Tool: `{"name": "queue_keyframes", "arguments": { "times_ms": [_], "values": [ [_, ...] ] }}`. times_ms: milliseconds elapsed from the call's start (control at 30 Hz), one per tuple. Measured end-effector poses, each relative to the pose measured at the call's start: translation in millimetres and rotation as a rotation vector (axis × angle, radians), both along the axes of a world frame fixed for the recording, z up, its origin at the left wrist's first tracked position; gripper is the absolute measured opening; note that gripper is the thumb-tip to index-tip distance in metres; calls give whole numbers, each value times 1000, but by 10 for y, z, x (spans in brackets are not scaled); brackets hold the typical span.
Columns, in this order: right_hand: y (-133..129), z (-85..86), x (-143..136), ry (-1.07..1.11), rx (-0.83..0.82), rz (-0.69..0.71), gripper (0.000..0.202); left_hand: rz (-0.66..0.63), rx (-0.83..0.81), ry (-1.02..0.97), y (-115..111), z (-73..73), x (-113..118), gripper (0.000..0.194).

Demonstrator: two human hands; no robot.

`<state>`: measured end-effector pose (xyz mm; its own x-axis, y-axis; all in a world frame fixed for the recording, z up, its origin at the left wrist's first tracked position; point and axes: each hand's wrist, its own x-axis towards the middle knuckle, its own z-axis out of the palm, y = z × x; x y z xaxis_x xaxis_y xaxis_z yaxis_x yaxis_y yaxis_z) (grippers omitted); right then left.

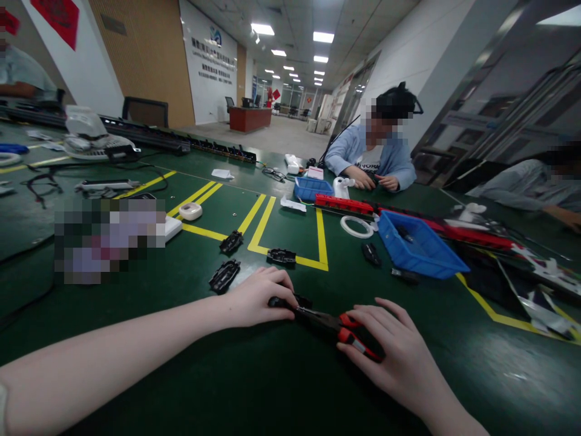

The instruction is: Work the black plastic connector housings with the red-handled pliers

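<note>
With fingers closed, my left hand (265, 297) pins a small black plastic part (278, 301) near the table's middle. My right hand (393, 342) grips the red-and-black handles of long-nose pliers (347, 333), whose jaws point left and meet the black part by my left fingertips. Whether the jaws clamp it I cannot tell. Another dark piece (304, 300) lies just behind the jaws, partly hidden. Beyond my left hand rest black plastic housings: one on the left (224, 276), one farther back (231, 242) and one on the yellow tape (281, 257).
A blue bin (420, 248) holding dark parts stands at right, near a black part (371, 254) and a tape roll (356, 227). Behind it runs a long red strip (345, 204). Across the table sits a co-worker (372, 151). A white appliance (91, 136) stands far left.
</note>
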<state>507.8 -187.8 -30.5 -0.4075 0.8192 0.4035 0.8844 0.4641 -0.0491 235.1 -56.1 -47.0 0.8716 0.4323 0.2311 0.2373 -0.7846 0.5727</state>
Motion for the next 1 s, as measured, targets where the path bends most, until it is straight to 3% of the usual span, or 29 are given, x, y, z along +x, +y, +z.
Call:
{"name": "queue_keyframes", "arguments": {
  "times_ms": [400, 1000],
  "values": [
    [17, 30, -57, -44, 54, 28, 31, -7, 2, -2, -4, -3, 2, 15],
    [16, 35, 10, -36, 0, 29, 35, -8, -11, -5, -2, 4, -9, 15]
  ]
}}
